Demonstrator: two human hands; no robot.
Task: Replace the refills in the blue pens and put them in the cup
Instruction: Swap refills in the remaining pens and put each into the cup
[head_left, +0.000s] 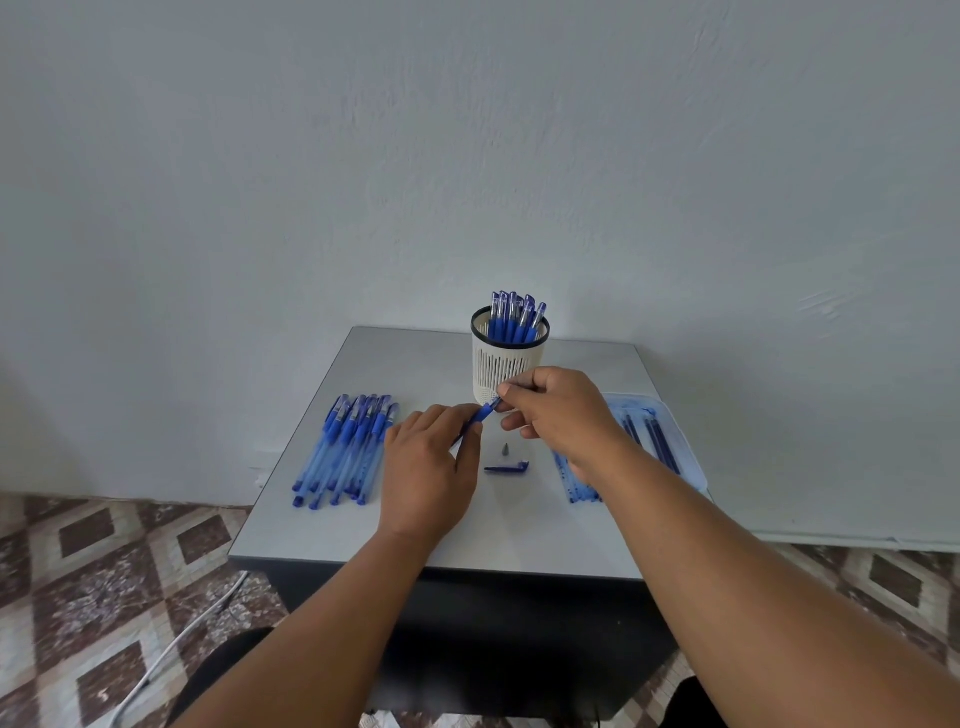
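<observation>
My left hand (431, 467) grips the barrel of a blue pen (482, 414) above the table's middle. At the pen's front end, my right hand (558, 408) pinches the refill or tip with thumb and fingers. Below the hands, a small metal pen tip (505, 449) and a blue pen cap (506, 468) lie loose on the grey table (519, 540). A white slotted cup (508, 364) with a black rim stands behind them, holding several blue pens (514, 317).
Several capped blue pens (345, 449) lie in a pile at the table's left. At the right, a clear plastic tray (670, 441) holds refills, and several used refills (576, 483) lie beside it, partly hidden by my right arm. A white cable (171, 649) runs over the tiled floor.
</observation>
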